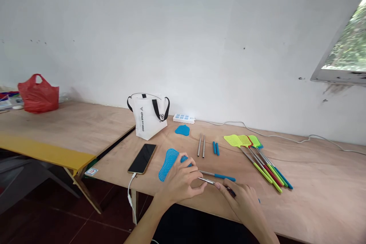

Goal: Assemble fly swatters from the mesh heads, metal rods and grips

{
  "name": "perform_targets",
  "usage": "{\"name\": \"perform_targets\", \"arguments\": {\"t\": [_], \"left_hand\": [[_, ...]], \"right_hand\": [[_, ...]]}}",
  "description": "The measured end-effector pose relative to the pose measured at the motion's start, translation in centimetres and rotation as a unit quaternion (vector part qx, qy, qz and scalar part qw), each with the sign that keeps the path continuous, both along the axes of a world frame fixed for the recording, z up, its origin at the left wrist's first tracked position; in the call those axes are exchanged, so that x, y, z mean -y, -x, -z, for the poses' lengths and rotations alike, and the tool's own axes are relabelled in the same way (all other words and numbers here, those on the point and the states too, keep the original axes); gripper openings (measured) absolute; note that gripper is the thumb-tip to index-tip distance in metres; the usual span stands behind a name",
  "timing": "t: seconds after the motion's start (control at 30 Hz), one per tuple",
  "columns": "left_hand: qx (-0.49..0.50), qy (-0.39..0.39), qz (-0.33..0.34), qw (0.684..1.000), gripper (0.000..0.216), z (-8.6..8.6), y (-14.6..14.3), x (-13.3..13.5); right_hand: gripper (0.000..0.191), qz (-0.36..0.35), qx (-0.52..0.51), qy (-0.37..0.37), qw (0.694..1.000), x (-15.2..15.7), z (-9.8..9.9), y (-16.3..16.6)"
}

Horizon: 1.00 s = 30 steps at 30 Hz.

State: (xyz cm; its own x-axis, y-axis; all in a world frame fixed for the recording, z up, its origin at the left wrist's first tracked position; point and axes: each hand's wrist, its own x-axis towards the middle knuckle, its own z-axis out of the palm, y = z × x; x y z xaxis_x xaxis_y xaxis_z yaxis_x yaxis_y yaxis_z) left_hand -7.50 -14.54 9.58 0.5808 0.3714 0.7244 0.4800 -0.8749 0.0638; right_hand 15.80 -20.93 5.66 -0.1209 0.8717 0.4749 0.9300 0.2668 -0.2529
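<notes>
My left hand [184, 177] is closed, its fingers curled over a blue perforated fly swatter head [185, 160]. Part of that head is hidden behind the fingers. Close by, blue mesh [166, 167] lies flat on the table. My right hand [243, 200] grips a silver metal rod [207, 180], with the thumb pressed along it. The rod's left end meets the fingers of my left hand; whether it is joined to the head is hidden. A bit of blue shows past the right hand. Just beyond lies another rod with a blue handle [225, 177].
Several fly swatters [264, 167] are piled on the right. Two metal tubes [201, 145], two blue handles [215, 148] and another blue swatter head [182, 130] lie behind my hands. A phone [142, 158], white bag [150, 118] and power strip [183, 118] are further left.
</notes>
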Motion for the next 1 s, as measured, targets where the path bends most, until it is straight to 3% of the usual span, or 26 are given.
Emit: {"name": "perform_targets", "arguments": {"t": [0.5, 1.0], "left_hand": [[-0.018, 0.024, 0.007, 1.0, 0.014, -0.24, 0.24, 0.01], [-0.009, 0.016, 0.005, 1.0, 0.023, 0.1, 0.12, -0.16]], "right_hand": [[0.059, 0.003, 0.004, -0.017, 1.0, -0.2, 0.56, -0.11], [0.058, 0.0, -0.006, -0.012, 1.0, -0.16, 0.19, -0.06]]}}
